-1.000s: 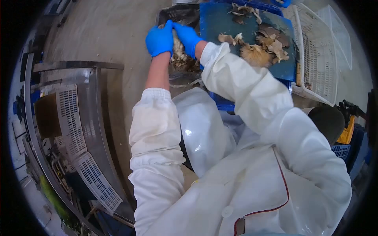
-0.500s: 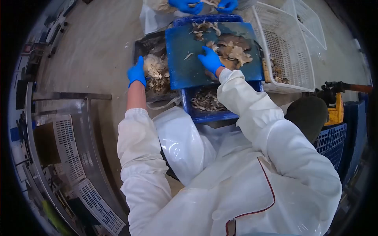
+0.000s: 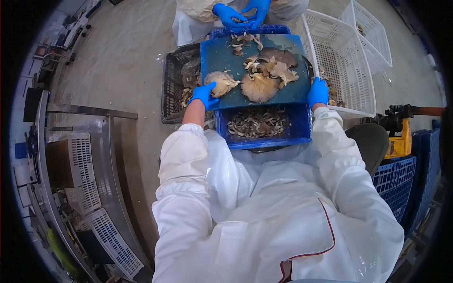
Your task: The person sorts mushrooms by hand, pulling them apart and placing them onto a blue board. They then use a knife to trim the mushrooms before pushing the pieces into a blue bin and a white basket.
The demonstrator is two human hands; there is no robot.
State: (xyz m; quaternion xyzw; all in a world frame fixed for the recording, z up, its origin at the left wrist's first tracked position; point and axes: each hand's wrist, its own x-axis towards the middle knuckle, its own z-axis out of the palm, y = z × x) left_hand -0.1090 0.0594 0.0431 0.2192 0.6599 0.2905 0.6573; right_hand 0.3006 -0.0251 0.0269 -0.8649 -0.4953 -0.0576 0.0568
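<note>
My left hand (image 3: 204,95) is closed on the edge of a pale oyster mushroom cluster (image 3: 222,84), at the left side of a blue cutting board (image 3: 222,59). Along the board's right edge, my right hand (image 3: 318,92) is closed around what looks like the handle of a knife (image 3: 309,68); its dark blade shows in part above the fingers. A broad oyster mushroom (image 3: 259,88) lies gills-up on the board, with more mushroom pieces (image 3: 278,66) behind it. Under the board's near edge, a blue crate (image 3: 264,144) holds torn mushroom strips (image 3: 257,123).
Left of the board stands a black crate (image 3: 166,96) with mushrooms. White baskets (image 3: 373,101) stand at right. Opposite me, a co-worker's blue-gloved hands (image 3: 245,16) are at the far edge. A metal frame (image 3: 113,155) stands at left, blue crates (image 3: 396,177) at right.
My left hand has brought a mushroom cluster from the black crate onto the board. My right hand has left the mushrooms and moved to the board's right edge, onto the knife.
</note>
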